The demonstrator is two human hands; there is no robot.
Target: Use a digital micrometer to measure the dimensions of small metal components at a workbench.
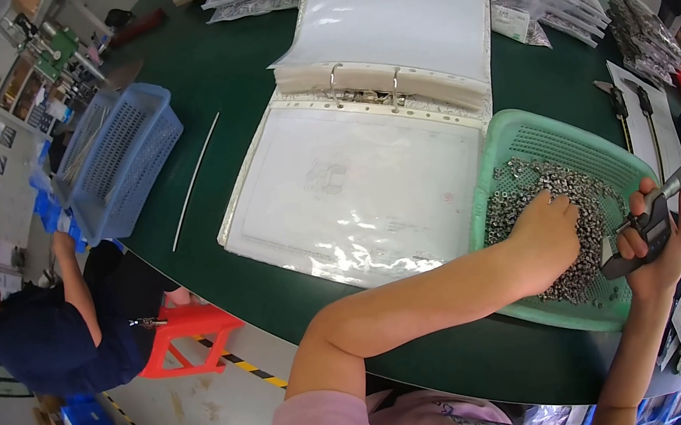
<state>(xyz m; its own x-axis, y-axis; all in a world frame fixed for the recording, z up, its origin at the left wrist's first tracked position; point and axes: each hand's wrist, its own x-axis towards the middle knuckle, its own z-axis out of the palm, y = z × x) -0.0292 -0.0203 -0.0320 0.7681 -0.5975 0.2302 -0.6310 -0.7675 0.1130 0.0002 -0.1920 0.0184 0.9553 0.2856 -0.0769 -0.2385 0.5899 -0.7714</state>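
A green perforated basket [527, 136] stands at the table's near right edge and holds a heap of several small metal parts [527, 184]. My left hand [550, 232] reaches into the heap, fingers curled down among the parts; whether it grips one is hidden. My right hand [662, 247] is just right of the basket, closed around a digital micrometer [649, 229] whose metal spindle points up to the right.
An open ring binder [365, 144] with plastic sleeves lies on the dark green table [226, 78]. A blue basket [121, 155] sits at the left edge. A thin white rod [196, 181] lies beside it. Bagged parts [642, 36] line the far right. A person in dark blue [51, 327] sits left by a red stool [184, 331].
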